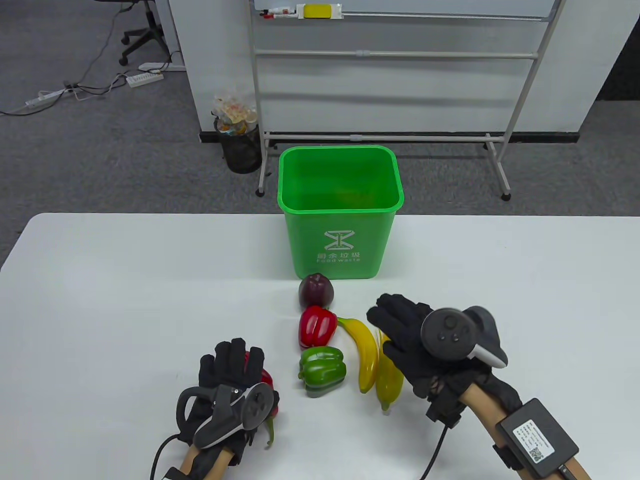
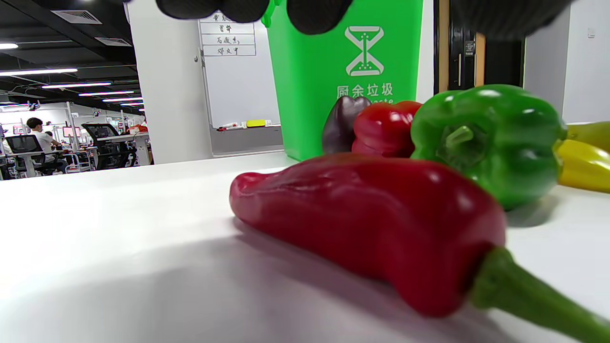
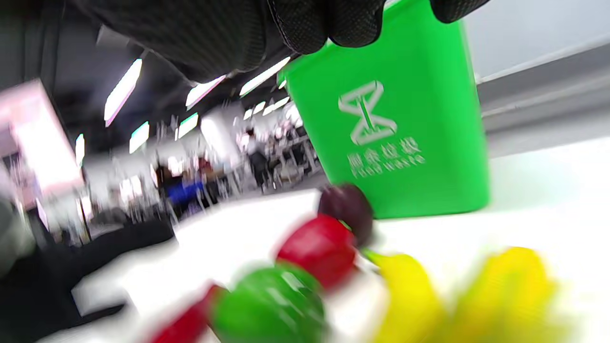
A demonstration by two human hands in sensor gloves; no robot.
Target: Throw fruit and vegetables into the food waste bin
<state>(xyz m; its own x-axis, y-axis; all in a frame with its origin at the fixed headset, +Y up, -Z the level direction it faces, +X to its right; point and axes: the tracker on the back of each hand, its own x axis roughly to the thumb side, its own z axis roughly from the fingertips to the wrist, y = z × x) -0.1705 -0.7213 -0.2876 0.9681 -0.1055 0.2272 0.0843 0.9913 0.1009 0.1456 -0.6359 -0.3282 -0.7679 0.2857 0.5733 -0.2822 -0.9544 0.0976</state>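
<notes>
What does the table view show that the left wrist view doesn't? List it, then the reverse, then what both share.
Table view only: both gloved hands, left and right, and the open top of the green bin.
Left wrist view only: the long red pepper lying whole on the table.
Both: bin, purple onion, red bell pepper, green bell pepper.

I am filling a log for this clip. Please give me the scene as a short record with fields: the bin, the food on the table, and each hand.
bin: green food waste bin, upright on the white table
food: purple onion, red bell pepper, green bell pepper, banana, yellow pepper, long red pepper
left hand: over the long red pepper, grip unclear
right hand: fingers spread above the yellow pepper, holds nothing
in bin: contents unclear
</notes>
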